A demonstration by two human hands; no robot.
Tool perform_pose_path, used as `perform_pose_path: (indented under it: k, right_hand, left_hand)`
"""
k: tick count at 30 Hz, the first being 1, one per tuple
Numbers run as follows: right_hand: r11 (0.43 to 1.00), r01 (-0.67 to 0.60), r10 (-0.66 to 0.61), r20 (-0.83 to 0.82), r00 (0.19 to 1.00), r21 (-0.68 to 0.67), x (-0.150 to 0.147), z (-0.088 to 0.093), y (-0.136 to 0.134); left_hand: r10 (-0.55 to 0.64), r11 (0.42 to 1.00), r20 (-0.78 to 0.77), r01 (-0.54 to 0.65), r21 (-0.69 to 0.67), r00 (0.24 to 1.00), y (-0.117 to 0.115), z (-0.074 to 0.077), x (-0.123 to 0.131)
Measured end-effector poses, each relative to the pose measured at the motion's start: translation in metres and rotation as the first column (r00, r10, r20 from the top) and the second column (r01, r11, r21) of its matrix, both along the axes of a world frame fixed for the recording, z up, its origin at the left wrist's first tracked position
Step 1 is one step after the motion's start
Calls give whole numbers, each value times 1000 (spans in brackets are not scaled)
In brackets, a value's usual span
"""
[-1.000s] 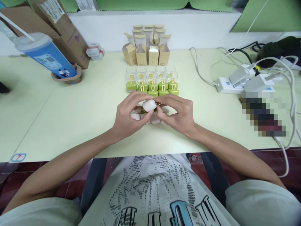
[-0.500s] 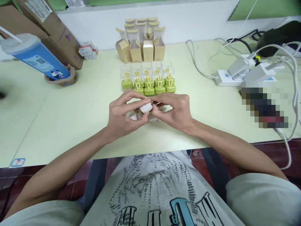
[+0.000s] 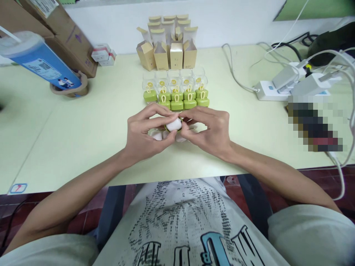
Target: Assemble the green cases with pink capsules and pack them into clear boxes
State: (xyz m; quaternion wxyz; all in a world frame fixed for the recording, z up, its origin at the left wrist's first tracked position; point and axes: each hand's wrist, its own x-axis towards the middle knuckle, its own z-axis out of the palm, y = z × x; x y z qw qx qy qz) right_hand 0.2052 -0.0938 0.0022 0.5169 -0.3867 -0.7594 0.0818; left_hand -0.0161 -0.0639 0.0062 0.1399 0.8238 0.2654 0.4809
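Note:
My left hand [image 3: 144,131] and my right hand [image 3: 209,129] meet over the pale table [image 3: 83,129], both pinching one small white rounded piece with a green rim [image 3: 174,125] between the fingertips. Under the hands lie a few more white pieces [image 3: 156,136], partly hidden. Just beyond the fingers stand rows of small green cases with clear lids and yellow loops [image 3: 176,95]. Behind those, a cluster of open tan cardboard boxes [image 3: 166,44] stands against the wall.
A blue cup with a lid and straw [image 3: 39,62] leans in a brown holder at the left, beside brown cartons [image 3: 66,37] and small white boxes [image 3: 103,55]. A white power strip with chargers and cables [image 3: 291,83] lies at the right. A blurred patch [image 3: 316,127] sits below it.
The white piece has sunk lower between my fingertips, into a green rim. Both hands stay in the same spot; the view has shifted slightly.

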Motion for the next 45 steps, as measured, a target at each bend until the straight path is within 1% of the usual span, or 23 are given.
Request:
perform_pose_path:
  k: [3,5,8,11,13,15,17,20,22,23,26,28,29,31,34,36,37,38,39,40,42,44,45]
  right_hand:
    - [999,-17,17,-7,1000,50,1,1,0]
    - [999,-31,31,3,1000,36,4,2,1]
    - [995,-84,85,21,996,-51,10,4,7]
    - [981,-147,149,12,989,-129,14,4,12]
    - [975,-179,180,-5,984,-134,13,2,14]
    - [975,-189,185,-40,982,-114,12,-2,15]
    - [981,-156,143,-114,983,-115,13,-5,18]
    - [984,-87,43,-264,964,-157,17,-8,25]
    - [982,-80,20,-333,943,-169,20,-8,29]
    - [982,-89,26,-346,938,-166,21,-8,29]
    - [980,-152,107,-296,949,-133,18,-8,25]
    - [976,-184,153,-241,958,-115,13,-9,21]
    - [977,-183,155,-226,962,-112,12,-10,19]
    - [986,-129,100,-237,966,-107,13,-10,21]
    - [998,28,-42,-303,952,-50,28,-2,32]
    - [994,104,-96,-288,953,12,40,12,43]
    - [993,110,-99,-236,967,36,44,21,49]
    - [994,96,-87,-157,984,51,45,31,55]
    - [997,64,-60,-58,996,54,43,42,62]
    - [999,18,-21,51,999,46,37,52,69]
    - [997,-76,75,247,966,-4,15,70,83]
    - [988,-122,150,426,892,-92,-15,81,95]
    - [985,-112,165,508,845,-133,-31,83,99]
  left_hand:
    - [-26,999,8,26,26,1000,0,1,-1]
    - [-41,999,19,41,20,999,0,1,-3]
    - [-65,994,81,72,-86,995,3,0,-8]
    - [-133,962,200,174,-208,971,8,-4,-10]
    - [-159,945,232,216,-244,960,10,-6,-10]
    - [-156,947,210,206,-245,965,11,-7,-8]
    - [-134,963,151,165,-214,979,9,-6,-5]
    - [-130,989,58,134,-68,990,2,0,-4]
    - [-135,990,56,133,38,989,-1,2,-4]
    - [-127,990,71,122,67,989,-2,2,-5]
    - [-89,995,80,85,42,993,1,-2,-8]
    - [-123,992,23,123,4,992,3,-5,-9]
    - [-150,989,2,150,-3,989,2,-5,-8]
    - [-169,985,-4,169,19,986,0,-5,-8]
    - [-163,982,70,155,104,984,-1,1,-10]
    - [-108,992,137,97,84,985,8,5,-19]
    - [-43,999,176,39,29,983,16,6,-26]
    - [52,997,209,-38,-71,977,27,6,-33]
    - [153,978,253,-111,-176,955,39,5,-42]
    - [246,947,290,-165,-277,925,53,3,-50]
    - [381,868,326,-213,-449,865,78,-4,-66]
    - [475,780,304,-235,-580,825,96,-13,-75]
    - [502,743,292,-233,-627,814,101,-16,-77]
